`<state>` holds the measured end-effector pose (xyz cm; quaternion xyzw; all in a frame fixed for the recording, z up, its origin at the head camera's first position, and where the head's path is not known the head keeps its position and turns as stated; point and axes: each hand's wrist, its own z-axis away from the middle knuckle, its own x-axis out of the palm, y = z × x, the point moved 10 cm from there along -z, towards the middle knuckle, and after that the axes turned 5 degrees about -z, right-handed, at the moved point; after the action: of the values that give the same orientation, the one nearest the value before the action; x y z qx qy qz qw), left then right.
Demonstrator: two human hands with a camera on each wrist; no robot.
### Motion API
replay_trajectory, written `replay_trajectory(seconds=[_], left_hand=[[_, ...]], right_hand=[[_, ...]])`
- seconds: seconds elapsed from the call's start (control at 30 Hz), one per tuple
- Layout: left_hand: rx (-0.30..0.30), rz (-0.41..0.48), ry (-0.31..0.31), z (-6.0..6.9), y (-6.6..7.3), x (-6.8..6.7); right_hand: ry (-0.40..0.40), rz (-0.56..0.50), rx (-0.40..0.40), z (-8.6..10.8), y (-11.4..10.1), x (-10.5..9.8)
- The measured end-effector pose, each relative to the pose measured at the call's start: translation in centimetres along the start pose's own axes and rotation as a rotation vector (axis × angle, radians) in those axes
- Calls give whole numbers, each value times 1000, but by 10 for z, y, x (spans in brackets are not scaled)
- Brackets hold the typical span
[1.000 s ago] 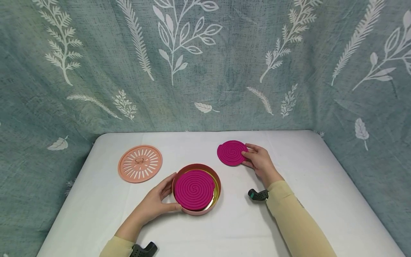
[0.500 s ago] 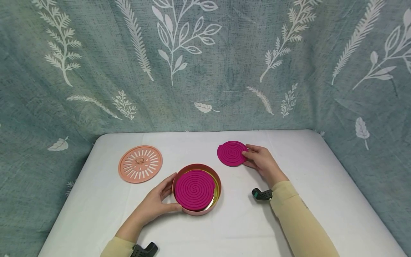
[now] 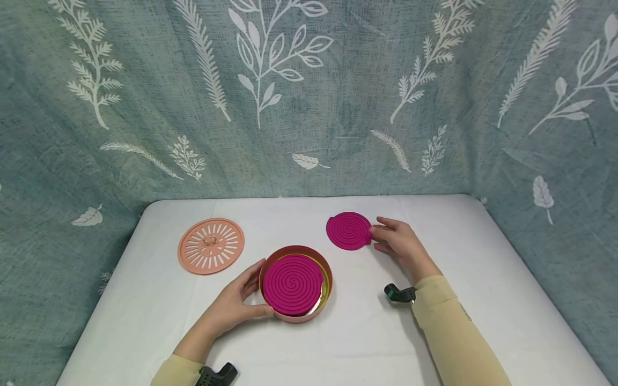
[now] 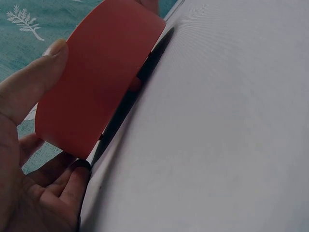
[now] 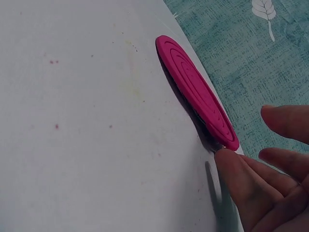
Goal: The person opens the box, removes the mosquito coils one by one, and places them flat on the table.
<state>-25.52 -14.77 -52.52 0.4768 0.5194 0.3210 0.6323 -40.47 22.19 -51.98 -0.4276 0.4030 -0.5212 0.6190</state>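
- Magenta spiral disc (image 3: 347, 230): flat on white table (image 3: 357, 332), toward far edge, a bit R of centre; R hand fingertips right at its R rim.
- R hand (image 3: 398, 244): on my head feed, thumb & fingers apart, loosely bent, no grip on anything; R wrist cam has one fingertip at the disc's end, touching or just beside, I can't tell which.
- L hand (image 3: 238, 297): clamped on round tin (image 3: 294, 319), approx. thumb on near side, other fingers round far L side; L wrist cam confirms the hold on the red outer wall.
- Tin: mid-table, nearer me than the disc, top uncovered; yellowish inside shows along R side.
- 2nd spiral (image 3: 292, 284): same magenta, inside tin, nearer its L wall, covering most of the bottom.
- Peach slotted lid (image 3: 211, 249): on table, far L of tin, small ring (image 3: 210, 241) at its middle, clear of both hands.
- Hands well apart from each other; tan sleeves (image 3: 458, 327), blk wrist devices (image 3: 401, 293).
- Backdrop: teal cloth (image 3: 338, 102) w/ white leaf prints.
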Motion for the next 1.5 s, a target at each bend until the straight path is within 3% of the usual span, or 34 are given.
replay_trajectory(seconds=[0.47, 1.5], left_hand=[[-29, -14, 3, 0, -4, 0], [-1, -5, -5, -1, 0, 1]], right_hand=[[-25, -118, -1, 7, 4, 5], [-45, -156, -33, 11, 4, 8]])
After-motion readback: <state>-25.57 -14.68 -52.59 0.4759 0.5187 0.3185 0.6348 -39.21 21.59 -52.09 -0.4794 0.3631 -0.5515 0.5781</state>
